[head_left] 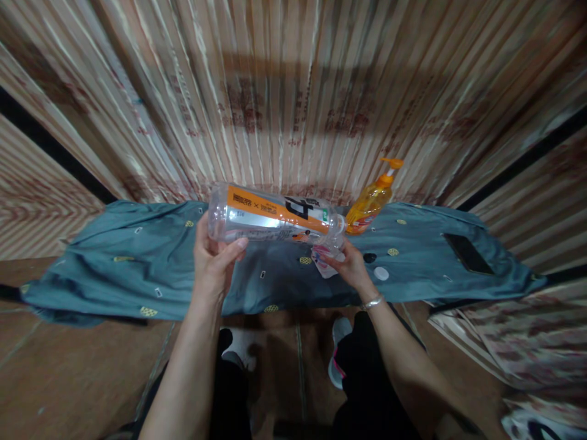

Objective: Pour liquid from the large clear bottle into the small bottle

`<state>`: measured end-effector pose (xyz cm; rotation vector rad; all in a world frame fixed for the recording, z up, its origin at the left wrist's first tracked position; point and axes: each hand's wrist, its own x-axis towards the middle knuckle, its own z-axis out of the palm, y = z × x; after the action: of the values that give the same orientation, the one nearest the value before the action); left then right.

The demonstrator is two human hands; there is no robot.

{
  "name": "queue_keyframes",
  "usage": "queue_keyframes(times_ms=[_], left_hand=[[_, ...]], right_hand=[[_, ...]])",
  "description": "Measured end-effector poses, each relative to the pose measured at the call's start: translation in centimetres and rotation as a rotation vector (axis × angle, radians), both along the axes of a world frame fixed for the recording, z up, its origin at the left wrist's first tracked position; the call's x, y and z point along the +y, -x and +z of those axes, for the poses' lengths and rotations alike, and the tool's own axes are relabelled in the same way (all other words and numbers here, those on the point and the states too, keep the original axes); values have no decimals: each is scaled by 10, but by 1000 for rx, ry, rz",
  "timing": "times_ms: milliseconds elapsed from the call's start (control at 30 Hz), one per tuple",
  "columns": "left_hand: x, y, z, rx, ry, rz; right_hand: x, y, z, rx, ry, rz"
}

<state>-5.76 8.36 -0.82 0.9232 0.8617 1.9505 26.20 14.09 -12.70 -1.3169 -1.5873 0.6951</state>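
Note:
A large clear plastic bottle (275,215) with an orange and silver label lies sideways in the air above the cloth, its neck pointing right. My left hand (213,261) is wrapped around its base end, thumb on the near side. At the neck end, my right hand (351,264) closes its fingers on the bottle from below. Just under that end shows a small white item with pink and blue print (324,261); whether my right fingers touch it I cannot tell. A white round cap (381,273) and a small black object (369,258) lie right of my right hand.
A teal patterned cloth (174,269) covers the narrow table. Behind the bottle's neck stands a pump bottle of orange liquid (369,205). A dark phone (466,253) lies at the right. Striped curtains (284,91) hang close behind, with dark poles (50,143) at both sides.

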Motion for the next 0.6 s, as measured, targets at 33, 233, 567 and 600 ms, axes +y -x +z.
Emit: queue_keyframes(times_ms=[33,233,567,600], left_hand=[[0,0,0,-3,2,0],[-2,0,2,19,-14,-18],[-1,-4,5,-56,-19,1],[-1,-3,5,-55,-22,-3]], right_hand=[[0,0,0,-1,3,-1],[0,0,1,-4,16,-3],[5,-5,-11,-44,-45,31],[5,-5,-12,-65,-57,39]])
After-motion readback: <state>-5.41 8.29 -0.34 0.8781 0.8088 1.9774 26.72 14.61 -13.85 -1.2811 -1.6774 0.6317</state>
